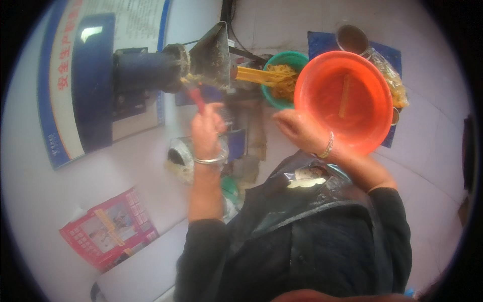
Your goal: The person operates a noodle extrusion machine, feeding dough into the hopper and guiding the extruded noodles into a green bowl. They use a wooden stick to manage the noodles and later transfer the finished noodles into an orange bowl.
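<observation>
My left hand (207,132) is closed round a red-handled tool (196,98). Its tip, too blurred to name, reaches the yellowish crumbs at the mouth of a dark machine (146,70). Beside that mouth is a grimy metal hopper (214,55). Yellow noodles (254,75) stretch from the machine into a green basin (269,98). My right hand (298,128) is curled closed near the lower left rim of a large orange-red basin (322,121); whatever is in its fingers is hidden. A thin yellowish strip (345,95) lies inside that basin.
Beyond the orange basin a blue mat (322,44) bears a metal pot (352,40) and a clear bag of yellow food (391,75). At left, a printed board (55,100) hangs behind the machine. A pink printed sheet (110,229) is lower left.
</observation>
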Demonstrator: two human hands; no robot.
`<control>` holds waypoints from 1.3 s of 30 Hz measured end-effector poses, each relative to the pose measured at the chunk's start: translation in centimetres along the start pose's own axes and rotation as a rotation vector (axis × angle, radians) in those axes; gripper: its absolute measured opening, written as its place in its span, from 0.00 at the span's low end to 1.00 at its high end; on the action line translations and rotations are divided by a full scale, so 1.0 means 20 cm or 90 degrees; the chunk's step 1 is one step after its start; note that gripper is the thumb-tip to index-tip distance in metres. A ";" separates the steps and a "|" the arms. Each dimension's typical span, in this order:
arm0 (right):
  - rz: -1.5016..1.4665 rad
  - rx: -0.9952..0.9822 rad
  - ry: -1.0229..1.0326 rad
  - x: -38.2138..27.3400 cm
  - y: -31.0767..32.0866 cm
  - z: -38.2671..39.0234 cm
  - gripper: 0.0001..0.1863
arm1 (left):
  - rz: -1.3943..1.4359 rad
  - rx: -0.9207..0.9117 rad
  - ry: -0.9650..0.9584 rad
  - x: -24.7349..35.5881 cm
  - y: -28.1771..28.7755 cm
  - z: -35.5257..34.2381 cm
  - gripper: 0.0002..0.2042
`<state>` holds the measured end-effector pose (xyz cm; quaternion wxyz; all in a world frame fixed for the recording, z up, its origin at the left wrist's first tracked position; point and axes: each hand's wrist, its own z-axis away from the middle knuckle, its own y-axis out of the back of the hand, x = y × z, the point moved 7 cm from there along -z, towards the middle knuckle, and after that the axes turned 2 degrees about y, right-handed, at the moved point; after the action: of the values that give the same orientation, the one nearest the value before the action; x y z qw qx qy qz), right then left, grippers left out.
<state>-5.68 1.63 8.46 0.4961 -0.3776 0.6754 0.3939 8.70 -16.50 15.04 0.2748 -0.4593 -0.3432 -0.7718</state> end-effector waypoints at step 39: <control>-0.437 -0.355 -0.072 0.32 0.06 -1.78 0.11 | 0.195 0.161 0.570 -1.11 -0.40 1.10 0.20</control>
<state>-21.40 -31.02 9.46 0.5133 -0.6772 0.3509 0.3934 23.68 7.94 0.48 0.5592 -0.0906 -0.2108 -0.7967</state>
